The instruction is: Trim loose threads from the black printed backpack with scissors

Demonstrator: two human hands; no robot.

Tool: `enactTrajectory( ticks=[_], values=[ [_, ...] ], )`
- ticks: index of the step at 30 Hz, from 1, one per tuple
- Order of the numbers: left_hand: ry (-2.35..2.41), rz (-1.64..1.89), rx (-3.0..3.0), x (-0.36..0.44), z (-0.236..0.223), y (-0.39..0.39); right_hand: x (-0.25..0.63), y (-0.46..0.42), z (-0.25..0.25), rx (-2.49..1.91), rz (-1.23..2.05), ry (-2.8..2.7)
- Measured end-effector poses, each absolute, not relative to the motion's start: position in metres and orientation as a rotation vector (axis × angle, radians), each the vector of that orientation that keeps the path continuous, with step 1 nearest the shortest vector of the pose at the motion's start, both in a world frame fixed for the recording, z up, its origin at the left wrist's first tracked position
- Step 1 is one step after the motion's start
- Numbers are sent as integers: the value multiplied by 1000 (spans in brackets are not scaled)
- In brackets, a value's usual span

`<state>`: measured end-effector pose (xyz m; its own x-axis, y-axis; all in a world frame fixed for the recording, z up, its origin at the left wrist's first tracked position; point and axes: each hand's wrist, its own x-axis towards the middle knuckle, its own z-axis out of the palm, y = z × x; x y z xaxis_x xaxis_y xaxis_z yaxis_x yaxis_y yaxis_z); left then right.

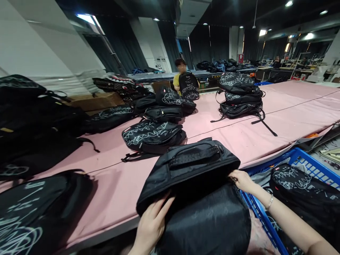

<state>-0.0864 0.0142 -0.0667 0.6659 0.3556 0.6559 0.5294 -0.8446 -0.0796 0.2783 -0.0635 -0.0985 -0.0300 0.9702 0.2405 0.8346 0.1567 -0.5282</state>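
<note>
A black backpack lies at the table's near edge with its main compartment gaping toward me. Its smooth dark lining hangs down in front. At the left end of the opening, my left hand has its fingers closed on the bag's edge, with the fingertips lost in the dark fabric. My right hand pinches the right corner of the opening; whether a zip pull is between the fingers cannot be made out. Just beyond lies another black backpack with white scribble print.
Pink cloth covers the long table. Backpacks are stacked at the back right and heaped on the left. A blue crate holding backpacks stands at my right. Across the table, a person in yellow is behind an upright backpack.
</note>
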Motion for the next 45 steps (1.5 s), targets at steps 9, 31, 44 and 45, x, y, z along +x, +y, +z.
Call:
enactTrajectory(
  ticks=[9,31,44,45],
  values=[
    [-765,-805,-2924,-139,-55,24,296,-54,-84,-1240,771,-2062],
    [-2459,-600,-2364,-61,-82,77,271,-23,-193,-1567,815,-770],
    [-983,176,-3196,154,-94,54,263,-15,-209,-1589,1042,-741],
    [-940,226,-3181,163,-96,51,261,-14,-205,-1594,1000,-738]
  ],
)
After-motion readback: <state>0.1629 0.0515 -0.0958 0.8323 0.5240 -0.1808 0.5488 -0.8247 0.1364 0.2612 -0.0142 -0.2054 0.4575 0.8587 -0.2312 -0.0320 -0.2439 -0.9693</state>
